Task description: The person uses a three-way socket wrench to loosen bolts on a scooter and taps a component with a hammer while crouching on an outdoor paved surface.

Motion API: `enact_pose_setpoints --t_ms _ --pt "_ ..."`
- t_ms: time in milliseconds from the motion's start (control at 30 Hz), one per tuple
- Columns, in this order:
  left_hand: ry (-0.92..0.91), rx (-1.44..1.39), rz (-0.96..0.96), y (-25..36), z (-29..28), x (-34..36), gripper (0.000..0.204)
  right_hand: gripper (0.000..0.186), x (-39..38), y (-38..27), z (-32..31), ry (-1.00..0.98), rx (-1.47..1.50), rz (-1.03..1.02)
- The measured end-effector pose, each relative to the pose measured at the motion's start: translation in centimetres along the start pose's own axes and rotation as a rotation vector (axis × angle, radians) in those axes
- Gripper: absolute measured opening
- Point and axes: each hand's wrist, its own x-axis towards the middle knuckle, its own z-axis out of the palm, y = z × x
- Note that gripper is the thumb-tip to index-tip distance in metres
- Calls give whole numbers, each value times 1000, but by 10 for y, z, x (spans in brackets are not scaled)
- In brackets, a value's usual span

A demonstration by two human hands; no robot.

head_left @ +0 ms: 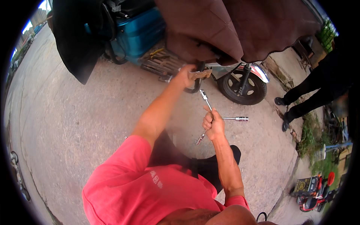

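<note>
My right hand is closed around the middle of a three-way socket wrench. Its chrome arms spread out from my fist, one toward the scooter, one to the right and one back toward me. My left arm reaches forward to the side of a parked scooter. There my left hand is closed at a worn brown, flat-looking part beside a black curved bar. Some of its fingers are hidden, and what the part belongs to is unclear.
A brown quilted cover drapes over the scooter, above its front wheel. A blue body panel shows at the left. To the right stands a person in dark trousers. Farther off, a red scooter is parked on the concrete.
</note>
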Motion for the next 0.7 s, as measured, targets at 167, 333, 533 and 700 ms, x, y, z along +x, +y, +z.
enact_pose_setpoints --t_ms 167,333,533,700 --pt "23 -1048 -547 46 9 -4 29 38 16 -33 -11 238 -1405 -748" --pt "81 -974 -346 63 19 -24 55 34 15 -62 8 189 -1708 -907" --pt "-19 -1112 -397 47 11 -9 62 28 18 -76 20 92 -1912 -958" --pt "-11 -1087 -380 59 14 -19 61 25 27 -75 17 97 -2139 -1027"
